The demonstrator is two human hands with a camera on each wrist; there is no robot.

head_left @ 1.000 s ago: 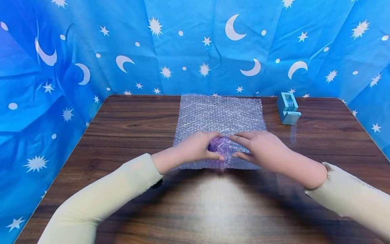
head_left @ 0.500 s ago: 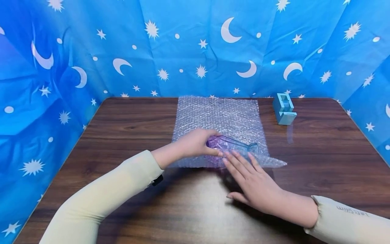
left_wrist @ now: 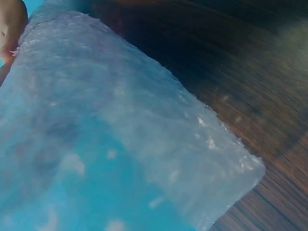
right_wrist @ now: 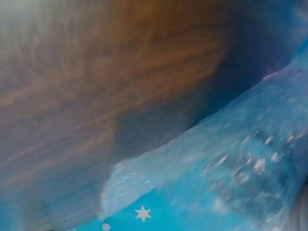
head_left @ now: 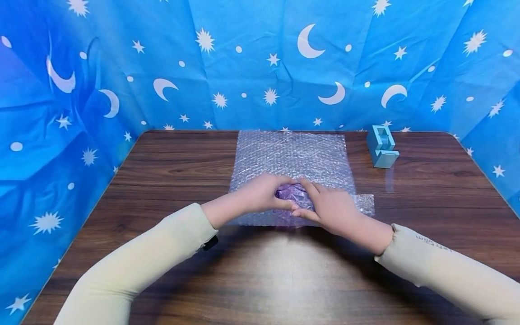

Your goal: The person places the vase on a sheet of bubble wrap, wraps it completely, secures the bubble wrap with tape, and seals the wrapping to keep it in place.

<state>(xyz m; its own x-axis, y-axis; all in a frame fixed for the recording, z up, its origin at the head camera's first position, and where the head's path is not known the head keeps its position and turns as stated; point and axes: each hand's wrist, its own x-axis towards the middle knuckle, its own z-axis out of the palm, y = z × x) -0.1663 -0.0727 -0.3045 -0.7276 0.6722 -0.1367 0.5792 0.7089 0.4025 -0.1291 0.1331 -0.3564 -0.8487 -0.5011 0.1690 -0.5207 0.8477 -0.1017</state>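
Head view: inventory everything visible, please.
bubble wrap sheet: 1, clear, centre
see-through object: 1, purple, near the sheet's front edge
tape dispenser: 1, light blue, far right
faint strip: 1, whitish, in front of the dispenser
table: 1, brown, under the sheet
backdrop: count unclear, blue and white, behind the table
small item: 1, black, at left cuff
sleeves: 2, pale yellow, one per arm
left hand: 1, bare, around object's left
right hand: 1, bare, around object's right
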